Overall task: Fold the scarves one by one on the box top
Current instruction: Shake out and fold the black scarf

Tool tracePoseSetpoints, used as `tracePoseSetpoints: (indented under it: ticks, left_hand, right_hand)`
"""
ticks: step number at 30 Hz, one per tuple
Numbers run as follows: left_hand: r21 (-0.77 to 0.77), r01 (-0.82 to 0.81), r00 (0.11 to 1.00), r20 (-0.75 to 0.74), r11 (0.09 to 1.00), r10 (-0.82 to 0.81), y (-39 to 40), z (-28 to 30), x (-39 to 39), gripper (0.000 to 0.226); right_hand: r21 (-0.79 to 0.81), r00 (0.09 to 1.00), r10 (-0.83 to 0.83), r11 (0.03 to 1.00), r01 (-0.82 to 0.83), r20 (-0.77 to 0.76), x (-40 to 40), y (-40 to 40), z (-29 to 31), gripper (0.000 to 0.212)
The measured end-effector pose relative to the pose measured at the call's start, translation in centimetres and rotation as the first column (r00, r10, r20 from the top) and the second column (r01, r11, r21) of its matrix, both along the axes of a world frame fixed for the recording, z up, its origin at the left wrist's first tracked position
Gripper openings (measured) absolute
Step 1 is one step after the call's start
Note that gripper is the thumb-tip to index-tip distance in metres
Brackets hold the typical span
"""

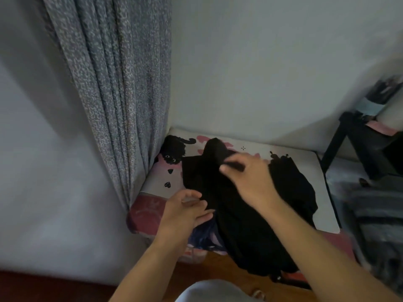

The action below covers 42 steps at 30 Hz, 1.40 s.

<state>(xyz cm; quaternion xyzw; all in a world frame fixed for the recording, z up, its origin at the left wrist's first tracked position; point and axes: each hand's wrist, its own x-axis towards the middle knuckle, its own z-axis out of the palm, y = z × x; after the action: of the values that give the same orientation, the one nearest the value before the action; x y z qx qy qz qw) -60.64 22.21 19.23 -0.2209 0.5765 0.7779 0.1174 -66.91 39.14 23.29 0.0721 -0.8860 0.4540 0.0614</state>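
While apparently pinching black scarf [229, 203], both hands [246, 173].

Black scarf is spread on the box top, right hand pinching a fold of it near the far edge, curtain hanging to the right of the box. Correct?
Not quite. The curtain hangs to the left of the box top, not the right, as the head view shows. The rest stands: the black scarf lies on the box top and the right hand pinches a fold of it near the far edge.

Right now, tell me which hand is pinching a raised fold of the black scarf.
The right hand, farther back, pinches the black scarf; the left hand only touches its near-left edge.
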Motion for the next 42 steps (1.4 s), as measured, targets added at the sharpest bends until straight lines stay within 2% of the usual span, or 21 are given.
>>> tracePoseSetpoints:
  ticks: [2,6,10,15,21,25,31,34,36,39,40,42]
  left_hand:
    - [0.024,0.015,1.0,0.01,1.0,-0.016,0.2,0.3,0.2,0.018]
    - [0.05,0.047,0.997,0.063,0.998,-0.05,0.2,0.2,0.3,0.015]
    - [0.13,0.028,0.992,0.115,0.991,-0.043,-0.4,-0.4,0.1,0.012]
    - [0.151,0.04,0.983,0.171,0.988,-0.066,0.0,-0.6,-0.4,0.008]
    - [0.177,0.005,0.972,0.231,0.984,-0.047,0.4,-0.9,-0.7,0.008]
    - [0.124,0.039,0.974,0.216,0.992,-0.065,0.6,-1.2,-1.1,0.011]
    - [0.014,0.117,0.977,0.177,0.993,-0.118,0.5,-1.8,-1.0,0.014]
    - [-0.044,0.201,0.974,0.113,0.979,-0.195,0.4,-1.4,-0.9,0.02]
    - [-0.232,0.281,0.956,-0.016,0.931,-0.292,0.2,-0.7,-1.1,0.024]
    - [-0.557,0.263,0.881,-0.194,0.788,-0.431,-0.8,-0.3,-2.1,0.035]
    - [-0.641,0.222,0.86,-0.227,0.735,-0.457,-1.2,-0.7,-2.7,0.035]
    - [-0.758,0.188,0.804,-0.246,0.625,-0.541,-1.9,-2.7,-4.4,0.037]
  right_hand:
    - [0.1,0.995,0.096,0.991,-0.094,-0.013,2.3,-1.3,-2.5,0.012]
    - [0.133,0.99,0.112,0.986,-0.1,-0.086,4.2,-2.1,-6.5,0.016]
    - [0.296,0.973,0.191,0.944,-0.146,-0.128,5.4,-1.7,-7.5,0.029]
    - [0.482,0.95,0.252,0.865,-0.138,-0.182,6.3,-2.1,-7.7,0.035]
    - [0.485,0.943,0.281,0.859,-0.165,-0.178,6.3,-1.9,-7.6,0.036]
    - [0.335,0.969,0.202,0.931,-0.145,-0.142,6.1,-1.6,-7.0,0.035]
    - [0.501,0.947,0.31,0.835,-0.227,-0.088,6.1,-1.1,-6.7,0.04]
    - [0.374,0.948,0.25,0.913,-0.162,-0.2,5.7,-0.4,-7.0,0.038]
    - [0.188,0.961,0.123,0.979,-0.077,-0.246,5.7,-0.5,-7.0,0.039]
    - [-0.14,0.986,-0.108,0.986,0.09,-0.13,5.8,-0.8,-5.4,0.035]
    - [-0.204,0.985,-0.161,0.968,0.145,-0.068,5.9,-0.6,-4.5,0.034]
    - [-0.228,0.98,-0.197,0.955,0.192,-0.003,6.2,0.7,-2.7,0.033]
